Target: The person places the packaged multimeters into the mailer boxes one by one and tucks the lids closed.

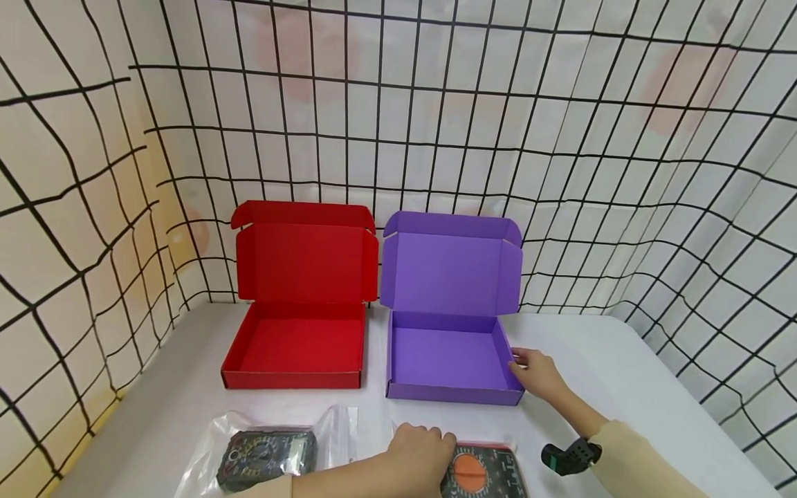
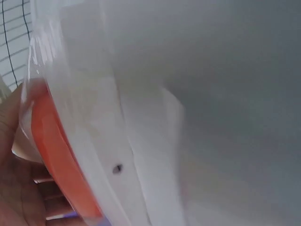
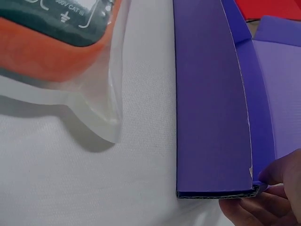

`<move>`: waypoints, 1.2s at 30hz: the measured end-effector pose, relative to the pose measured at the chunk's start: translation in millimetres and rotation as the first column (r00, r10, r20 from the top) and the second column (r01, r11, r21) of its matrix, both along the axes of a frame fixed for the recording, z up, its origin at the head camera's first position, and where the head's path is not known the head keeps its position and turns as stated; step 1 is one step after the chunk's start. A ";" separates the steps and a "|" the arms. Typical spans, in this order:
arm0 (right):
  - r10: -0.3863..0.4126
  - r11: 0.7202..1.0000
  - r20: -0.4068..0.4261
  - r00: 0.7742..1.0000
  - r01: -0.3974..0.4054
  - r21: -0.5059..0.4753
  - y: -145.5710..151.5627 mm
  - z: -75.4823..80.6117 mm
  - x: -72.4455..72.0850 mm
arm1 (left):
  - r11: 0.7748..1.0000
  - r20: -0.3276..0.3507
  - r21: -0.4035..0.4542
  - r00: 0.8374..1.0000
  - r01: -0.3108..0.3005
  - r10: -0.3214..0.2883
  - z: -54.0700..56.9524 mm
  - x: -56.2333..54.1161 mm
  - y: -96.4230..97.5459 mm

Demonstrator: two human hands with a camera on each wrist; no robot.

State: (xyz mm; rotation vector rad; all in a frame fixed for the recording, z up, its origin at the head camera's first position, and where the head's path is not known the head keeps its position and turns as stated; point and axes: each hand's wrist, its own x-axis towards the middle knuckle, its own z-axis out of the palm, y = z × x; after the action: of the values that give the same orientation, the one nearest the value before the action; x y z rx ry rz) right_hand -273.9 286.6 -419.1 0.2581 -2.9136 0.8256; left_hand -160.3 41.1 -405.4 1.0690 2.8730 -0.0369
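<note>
My left hand (image 1: pixel 420 456) grips a multimeter (image 1: pixel 478 473) by its left side, low in the head view. The multimeter has a dark face, a round orange dial and an orange edge (image 2: pixel 62 157), and sits in a clear plastic bag (image 2: pixel 94 103). In the right wrist view the multimeter's orange end (image 3: pixel 56 59) shows through the bag. Farther right, my right hand (image 1: pixel 540 375) pinches the right wall of an open purple box (image 1: pixel 451 395). The right wrist view shows the thumb on the wall's inner side and fingers (image 3: pixel 254 212) outside, near the front corner.
Left of the purple box stands an open red box (image 1: pixel 292 380), its lid raised. A second bagged dark multimeter (image 1: pixel 268 458) lies on the white table (image 1: pixel 579 346) at front left. Black grid netting (image 1: pixel 461 90) rises behind and along both sides.
</note>
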 end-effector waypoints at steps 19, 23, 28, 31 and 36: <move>-0.014 1.000 -0.006 1.000 0.014 0.023 0.0 -4.4 -0.8 | 0.997 -0.039 0.007 0.996 -0.075 0.076 -6.2 1.6 3.7; -0.019 1.000 -0.007 1.000 0.019 0.024 -1.5 -3.4 1.0 | 0.995 -0.030 0.032 0.995 -0.099 0.100 -6.5 2.0 2.5; -0.008 0.999 -0.010 1.000 0.008 0.042 -4.8 1.3 4.7 | 0.994 -0.043 0.048 0.994 -0.095 0.097 -3.5 1.8 -1.3; 0.002 0.999 -0.012 1.000 -0.001 0.049 -5.7 3.3 5.8 | 0.995 -0.052 0.054 0.994 -0.088 0.091 0.7 -0.1 -4.8; 0.005 0.999 0.004 1.000 -0.005 0.049 -5.1 4.7 5.5 | 0.993 -0.072 0.061 0.991 -0.106 0.110 9.5 -6.3 -9.6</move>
State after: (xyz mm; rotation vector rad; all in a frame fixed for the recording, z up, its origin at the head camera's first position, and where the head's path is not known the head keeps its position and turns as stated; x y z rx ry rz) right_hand -268.3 281.6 -414.4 0.2686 -2.9410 0.7575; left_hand -166.6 31.5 -395.9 0.9390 3.0123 0.0108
